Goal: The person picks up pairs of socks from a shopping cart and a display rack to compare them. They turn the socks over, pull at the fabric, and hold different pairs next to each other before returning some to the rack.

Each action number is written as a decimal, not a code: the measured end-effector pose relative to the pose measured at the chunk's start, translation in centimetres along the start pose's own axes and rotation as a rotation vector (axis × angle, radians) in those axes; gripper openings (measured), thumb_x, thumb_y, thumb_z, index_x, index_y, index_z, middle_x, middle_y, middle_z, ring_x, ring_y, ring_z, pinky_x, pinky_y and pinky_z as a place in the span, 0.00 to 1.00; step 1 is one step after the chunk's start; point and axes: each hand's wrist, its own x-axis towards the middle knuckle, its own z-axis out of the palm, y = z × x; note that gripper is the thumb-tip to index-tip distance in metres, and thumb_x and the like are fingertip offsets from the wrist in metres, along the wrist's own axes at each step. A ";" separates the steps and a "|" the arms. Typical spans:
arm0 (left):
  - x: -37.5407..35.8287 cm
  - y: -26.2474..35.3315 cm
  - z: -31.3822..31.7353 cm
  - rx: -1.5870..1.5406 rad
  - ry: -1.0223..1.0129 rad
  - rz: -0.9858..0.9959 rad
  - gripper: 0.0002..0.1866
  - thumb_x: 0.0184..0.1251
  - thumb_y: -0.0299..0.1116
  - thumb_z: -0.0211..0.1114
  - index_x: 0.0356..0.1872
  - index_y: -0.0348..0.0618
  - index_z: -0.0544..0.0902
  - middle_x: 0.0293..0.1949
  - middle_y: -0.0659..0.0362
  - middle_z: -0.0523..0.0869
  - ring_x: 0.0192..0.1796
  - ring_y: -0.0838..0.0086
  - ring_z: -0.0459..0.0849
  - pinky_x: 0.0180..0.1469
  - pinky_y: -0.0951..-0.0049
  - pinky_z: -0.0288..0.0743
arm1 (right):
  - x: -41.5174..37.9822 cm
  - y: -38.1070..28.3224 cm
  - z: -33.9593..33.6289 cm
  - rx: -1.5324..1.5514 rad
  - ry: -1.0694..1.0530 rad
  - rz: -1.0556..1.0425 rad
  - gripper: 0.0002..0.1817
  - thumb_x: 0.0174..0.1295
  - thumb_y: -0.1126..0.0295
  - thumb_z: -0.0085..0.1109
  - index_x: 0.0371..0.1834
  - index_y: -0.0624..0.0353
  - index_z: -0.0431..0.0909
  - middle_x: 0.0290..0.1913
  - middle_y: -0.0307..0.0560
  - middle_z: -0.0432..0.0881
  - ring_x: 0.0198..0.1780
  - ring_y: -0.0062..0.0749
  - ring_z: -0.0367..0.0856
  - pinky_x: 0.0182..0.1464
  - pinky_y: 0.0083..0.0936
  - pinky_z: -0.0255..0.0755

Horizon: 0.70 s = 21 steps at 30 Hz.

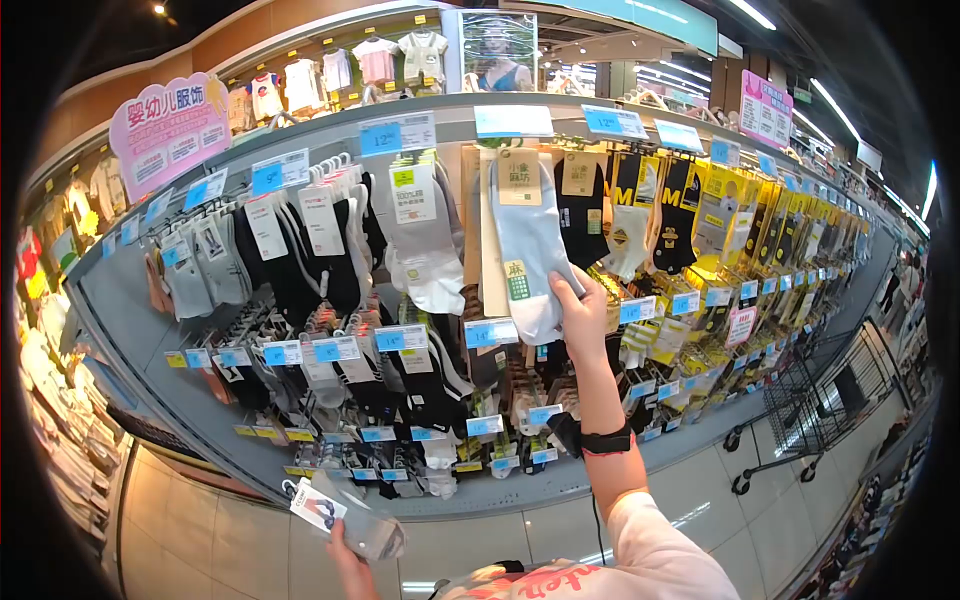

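Note:
My right hand [580, 308] reaches up to the shelf wall and pinches the toe end of a light blue-grey sock pack [527, 232]. That pack has a tan card at its top and appears to hang among the others on the rack. Low at the front, my left hand [347, 560] grips a grey sock pack [368, 528] with a white header card and a small hook. Black sock packs [583, 210] hang just right of the blue-grey one, and white-grey socks [425, 240] hang to its left.
A shopping cart [820, 395] stands at the right on the tiled floor [470, 550]. Blue price tags [395, 135] line the rack in rows. Baby clothes [375, 60] hang behind, near a pink sign [170, 135]. More garments [60, 430] hang at the far left.

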 end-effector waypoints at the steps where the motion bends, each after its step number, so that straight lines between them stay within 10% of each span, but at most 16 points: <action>1: 0.2 0.1 -0.5 -0.006 0.007 0.000 0.24 0.54 0.35 0.57 0.50 0.34 0.67 0.45 0.55 0.74 0.45 0.68 0.75 0.47 0.69 0.69 | 0.1 0.0 0.4 0.034 -0.005 -0.006 0.14 0.53 0.73 0.52 0.41 0.71 0.73 0.31 0.41 0.77 0.30 0.16 0.71 0.33 0.13 0.65; 21: 0.1 0.9 -1.6 -0.040 -0.037 -0.005 0.23 0.55 0.35 0.57 0.51 0.35 0.67 0.45 0.55 0.74 0.45 0.70 0.74 0.47 0.71 0.68 | 0.4 2.8 0.4 0.015 0.072 -0.059 0.12 0.54 0.72 0.52 0.38 0.71 0.74 0.30 0.41 0.77 0.29 0.16 0.72 0.32 0.13 0.66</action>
